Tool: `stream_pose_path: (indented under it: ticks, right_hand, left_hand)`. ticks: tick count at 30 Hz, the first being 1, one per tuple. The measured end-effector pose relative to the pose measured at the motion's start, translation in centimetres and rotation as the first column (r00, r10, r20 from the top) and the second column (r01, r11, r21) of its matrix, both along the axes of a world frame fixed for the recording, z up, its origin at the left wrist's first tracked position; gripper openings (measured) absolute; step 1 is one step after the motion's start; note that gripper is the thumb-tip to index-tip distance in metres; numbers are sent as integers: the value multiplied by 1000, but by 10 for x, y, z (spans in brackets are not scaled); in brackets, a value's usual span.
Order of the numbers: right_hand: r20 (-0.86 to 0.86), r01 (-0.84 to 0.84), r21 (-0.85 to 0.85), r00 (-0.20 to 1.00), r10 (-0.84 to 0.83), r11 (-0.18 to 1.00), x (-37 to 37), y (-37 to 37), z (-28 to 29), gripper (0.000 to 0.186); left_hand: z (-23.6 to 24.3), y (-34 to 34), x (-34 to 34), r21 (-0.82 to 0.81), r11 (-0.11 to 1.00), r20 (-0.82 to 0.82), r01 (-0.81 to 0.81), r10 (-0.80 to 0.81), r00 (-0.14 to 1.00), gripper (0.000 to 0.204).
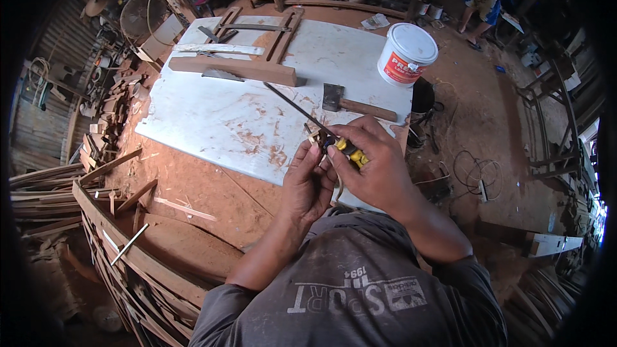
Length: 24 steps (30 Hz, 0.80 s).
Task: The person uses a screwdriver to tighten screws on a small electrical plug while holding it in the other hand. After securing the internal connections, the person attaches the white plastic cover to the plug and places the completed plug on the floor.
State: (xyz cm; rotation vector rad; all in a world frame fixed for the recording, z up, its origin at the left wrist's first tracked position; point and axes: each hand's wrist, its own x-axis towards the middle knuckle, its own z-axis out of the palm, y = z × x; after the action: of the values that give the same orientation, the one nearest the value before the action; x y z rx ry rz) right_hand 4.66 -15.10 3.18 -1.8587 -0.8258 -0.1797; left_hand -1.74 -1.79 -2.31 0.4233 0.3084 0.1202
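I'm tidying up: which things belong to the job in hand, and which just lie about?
Apparently in use:
yellow-handled tool, in right hand
small brown piece, in left hand

Seemingly lying about:
hammer-like tool
lidded white bucket
wooden frame, possibly related

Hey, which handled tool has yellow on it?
The long, dark-shafted tool in your right hand: its handle is yellow and black. The broad-headed tool on the white tabletop has brown wood instead.

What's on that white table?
A wooden frame, a wooden-handled tool, a lidded bucket and wood shavings, among others. The white table beneath is covered, and the left hand and right hand hide more.
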Motion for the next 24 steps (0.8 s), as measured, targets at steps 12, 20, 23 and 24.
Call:
stream_pose_path:
  ticks: [12,20,23,24]
  right_hand:
    - [-30,-6,-47,1000,4,999,15,1,-5,23]
    - [-130,-76,17,989,77,997,13,-2,-3,20]
    - [-208,-53,66,976,66,996,8,-1,-7,21]
    - [-194,-50,47,979,58,998,9,-2,-7,21]
  left_hand:
    - [-3,-2,7,-69,997,25,-28,30,999,16]
    - [-10,-1,10,-114,994,95,-4,15,995,15]
    - [-11,-2,9,-105,995,80,-1,9,997,16]
    - [-11,-3,9,-97,995,69,-1,8,998,17]
